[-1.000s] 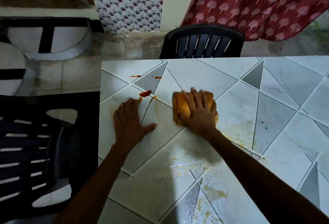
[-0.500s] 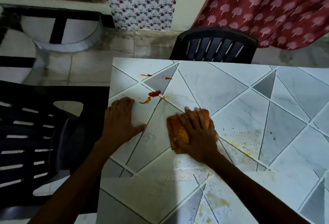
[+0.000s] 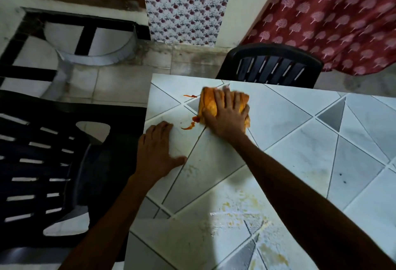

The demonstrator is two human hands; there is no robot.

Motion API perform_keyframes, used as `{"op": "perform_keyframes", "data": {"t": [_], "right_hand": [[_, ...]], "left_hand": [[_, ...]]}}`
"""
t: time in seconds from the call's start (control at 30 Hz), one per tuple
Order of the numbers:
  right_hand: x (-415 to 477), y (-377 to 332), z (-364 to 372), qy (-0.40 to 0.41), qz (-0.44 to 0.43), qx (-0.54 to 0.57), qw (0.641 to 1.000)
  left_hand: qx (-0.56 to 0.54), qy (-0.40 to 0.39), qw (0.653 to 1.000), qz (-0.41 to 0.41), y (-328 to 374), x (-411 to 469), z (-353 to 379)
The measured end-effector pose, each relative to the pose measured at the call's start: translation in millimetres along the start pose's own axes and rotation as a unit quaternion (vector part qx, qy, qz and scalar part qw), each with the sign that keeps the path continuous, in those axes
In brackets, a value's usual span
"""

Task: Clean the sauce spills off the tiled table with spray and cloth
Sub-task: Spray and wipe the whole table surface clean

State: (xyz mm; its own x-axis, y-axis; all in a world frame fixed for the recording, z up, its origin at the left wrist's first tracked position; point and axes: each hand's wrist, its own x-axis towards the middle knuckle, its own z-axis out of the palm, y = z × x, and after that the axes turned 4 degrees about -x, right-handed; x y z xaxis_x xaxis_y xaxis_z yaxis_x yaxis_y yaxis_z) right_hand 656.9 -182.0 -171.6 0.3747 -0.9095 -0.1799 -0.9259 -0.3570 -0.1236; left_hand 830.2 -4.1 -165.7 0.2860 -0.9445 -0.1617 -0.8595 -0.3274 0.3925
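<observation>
Sauce spills (image 3: 189,125) near the far-left corner of the tiled table (image 3: 300,141); orange cloth (image 3: 209,103) just right of them.
Head view: right hand (image 3: 227,115) flat, fingers spread, pressing the cloth; left hand (image 3: 158,151) spread flat, bracing on bare tile. Judgement: sweep left over both red streaks with even pressure, stopping before the edge.

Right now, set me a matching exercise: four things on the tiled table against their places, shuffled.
Things
1 folded orange cloth
2 red sauce smear
3 yellowish dried residue
4 left hand

Places
A flat on the white tiled table, near its left edge
B pressed under the right hand
C just left of the cloth
D toward the table's near edge

Pairs: 1-B, 2-C, 3-D, 4-A
</observation>
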Motion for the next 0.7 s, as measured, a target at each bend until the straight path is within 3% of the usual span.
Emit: {"op": "perform_keyframes", "data": {"t": [0.13,0.2,0.53,0.7], "right_hand": [[-117.1,6.7,28.4,0.038,-0.079,-0.020,0.996],[-132.7,19.6,33.8,0.043,-0.100,-0.021,0.994],[59.0,-30.0,-9.4,-0.013,0.057,0.000,0.998],[-10.9,-27.8,2.9,-0.011,-0.054,-0.001,0.998]], "left_hand": [[-0.008,0.001,1.000,-0.006,2.3,-0.9,-2.3],[-0.015,0.004,1.000,-0.003,3.5,-1.8,-1.9],[-0.010,0.036,0.999,0.014,-3.3,0.1,5.5],[-0.002,0.017,1.000,0.012,-0.7,-2.7,2.1]]}}
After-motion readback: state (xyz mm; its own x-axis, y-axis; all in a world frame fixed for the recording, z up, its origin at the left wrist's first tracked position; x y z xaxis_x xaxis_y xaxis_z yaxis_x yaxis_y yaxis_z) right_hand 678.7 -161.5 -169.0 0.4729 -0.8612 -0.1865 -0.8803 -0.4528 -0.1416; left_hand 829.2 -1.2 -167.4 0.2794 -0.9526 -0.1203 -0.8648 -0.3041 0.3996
